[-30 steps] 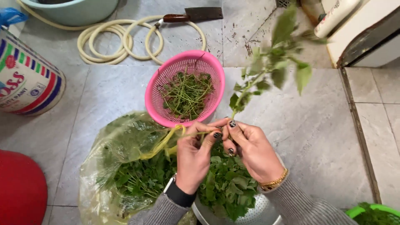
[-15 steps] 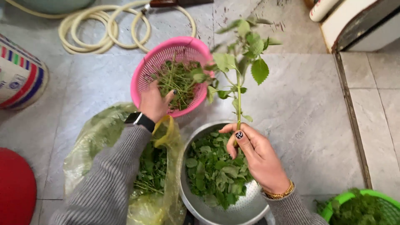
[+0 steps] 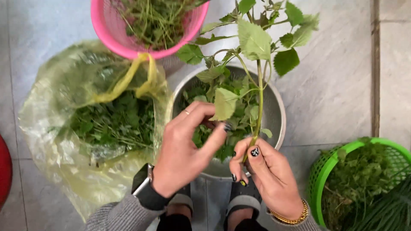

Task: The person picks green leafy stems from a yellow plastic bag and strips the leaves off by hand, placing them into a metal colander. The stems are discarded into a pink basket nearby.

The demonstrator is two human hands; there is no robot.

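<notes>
My right hand (image 3: 267, 177) grips the lower stem of a leafy green sprig (image 3: 257, 77) and holds it upright over a metal bowl (image 3: 276, 107) of picked leaves. My left hand (image 3: 186, 152) pinches one pale leaf (image 3: 224, 105) on that sprig between thumb and forefinger. It wears a ring and a dark wristwatch; the right wrist has a gold bracelet. Both hands hover above the bowl's near rim.
A pink basket (image 3: 128, 38) with bare stems sits at the top. To the left lies a yellowish plastic bag (image 3: 55, 128) of greens. A green basket (image 3: 329, 171) of greens stands at the lower right, and a red object (image 3: 3, 171) is at the left edge. Grey tiled floor lies around.
My left hand came back from the pink basket to the sprig and now pinches a leaf. The view moved closer over the bowl.
</notes>
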